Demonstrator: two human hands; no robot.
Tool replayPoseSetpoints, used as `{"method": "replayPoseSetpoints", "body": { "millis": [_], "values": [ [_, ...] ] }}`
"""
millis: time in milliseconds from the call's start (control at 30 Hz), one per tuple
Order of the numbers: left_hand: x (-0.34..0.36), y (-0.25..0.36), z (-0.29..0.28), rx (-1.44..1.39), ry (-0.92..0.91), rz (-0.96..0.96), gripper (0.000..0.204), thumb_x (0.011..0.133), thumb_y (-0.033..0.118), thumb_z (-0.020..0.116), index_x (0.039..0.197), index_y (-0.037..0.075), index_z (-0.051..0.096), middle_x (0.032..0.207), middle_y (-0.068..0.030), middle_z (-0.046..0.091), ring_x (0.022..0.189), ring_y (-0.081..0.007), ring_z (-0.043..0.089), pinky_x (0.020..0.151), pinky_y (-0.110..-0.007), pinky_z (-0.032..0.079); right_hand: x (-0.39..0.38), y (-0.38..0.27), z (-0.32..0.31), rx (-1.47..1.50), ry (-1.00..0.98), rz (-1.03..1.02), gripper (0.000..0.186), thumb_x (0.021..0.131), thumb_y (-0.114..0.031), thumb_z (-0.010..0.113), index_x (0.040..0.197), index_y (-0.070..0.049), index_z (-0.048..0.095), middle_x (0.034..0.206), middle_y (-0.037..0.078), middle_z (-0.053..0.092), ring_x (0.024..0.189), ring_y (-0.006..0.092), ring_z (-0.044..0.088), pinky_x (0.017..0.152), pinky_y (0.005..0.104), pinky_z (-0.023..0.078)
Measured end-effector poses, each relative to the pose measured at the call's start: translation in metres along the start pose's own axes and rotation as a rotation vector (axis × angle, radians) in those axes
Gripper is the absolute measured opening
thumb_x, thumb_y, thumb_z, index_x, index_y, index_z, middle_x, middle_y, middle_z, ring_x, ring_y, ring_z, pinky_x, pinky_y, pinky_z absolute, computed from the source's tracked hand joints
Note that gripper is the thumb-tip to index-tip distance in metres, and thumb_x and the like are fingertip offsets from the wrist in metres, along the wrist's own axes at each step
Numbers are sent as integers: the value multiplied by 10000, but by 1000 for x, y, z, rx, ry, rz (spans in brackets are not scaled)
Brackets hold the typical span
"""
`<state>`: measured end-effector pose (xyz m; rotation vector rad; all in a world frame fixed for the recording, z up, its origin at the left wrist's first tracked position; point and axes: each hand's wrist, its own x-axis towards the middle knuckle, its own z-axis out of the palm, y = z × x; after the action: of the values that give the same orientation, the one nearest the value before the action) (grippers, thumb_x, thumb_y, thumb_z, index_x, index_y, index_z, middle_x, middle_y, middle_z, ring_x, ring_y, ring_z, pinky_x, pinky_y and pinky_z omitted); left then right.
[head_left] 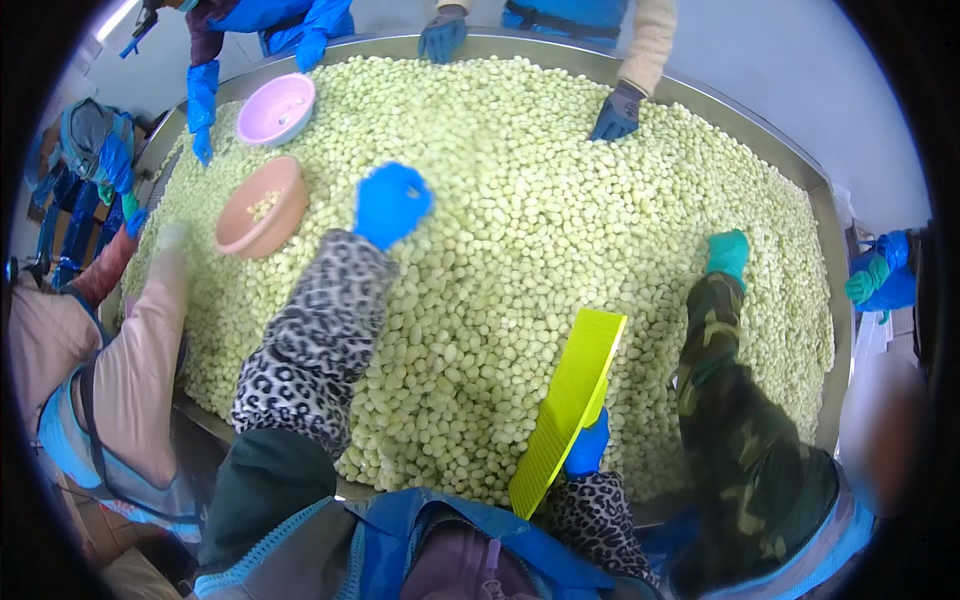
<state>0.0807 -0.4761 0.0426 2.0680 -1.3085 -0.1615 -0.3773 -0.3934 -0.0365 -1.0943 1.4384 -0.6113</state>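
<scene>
A wide layer of small pale green oval fruits [430,370] fills the big metal table. My left hand [393,205], in a blue glove below a leopard-print sleeve, is closed over the fruits near the middle. Its fingers curl downward, so whatever they may hold is hidden. To its right some fruits look smeared by motion. At the near edge my right hand [588,447], also blue-gloved, grips a long yellow-green ribbed board [568,410]. The board stands tilted on edge over the fruits, leaning away to the right at its far end.
Left of my left hand sit an orange-brown bowl [262,210] with a few fruits and a pink bowl [277,109]. A raised metal rim [480,42] borders the table. Co-workers' gloved hands reach in: green [728,253] at right, dark [617,112] at the far side, others at left.
</scene>
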Motion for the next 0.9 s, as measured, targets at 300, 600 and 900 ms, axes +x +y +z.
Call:
{"method": "replayPoseSetpoints", "body": {
  "millis": [300, 600, 900],
  "values": [
    [-12, -177, -161, 418, 313, -397, 280, 910, 239, 586, 1159, 131, 654, 1072, -155, 669, 973, -316, 659, 831, -414, 522, 2, 5, 5, 37, 33, -64, 416, 900, -132, 678, 1235, 33, 495, 1069, 134, 637, 882, 196, 644, 750, 317, 543],
    [-123, -72, -75, -89, 235, -130, 176, 933, 154, 613, 1070, 85, 699, 1066, -125, 690, 915, -250, 667, 801, -342, 527, 0, -65, -1, -62, 127, -199, 362, 878, -58, 672, 1195, 9, 511, 945, 91, 630, 737, 167, 624, 604, 287, 519],
    [-115, 28, 30, 312, -333, 260, 117, 829, 195, 645, 931, 150, 681, 941, -64, 596, 918, -247, 578, 794, -406, 425, 81, -67, -66, -331, 326, -212, 364, 801, -191, 740, 1027, 25, 554, 826, 107, 624, 697, 188, 581, 619, 360, 482]
  ]
}}
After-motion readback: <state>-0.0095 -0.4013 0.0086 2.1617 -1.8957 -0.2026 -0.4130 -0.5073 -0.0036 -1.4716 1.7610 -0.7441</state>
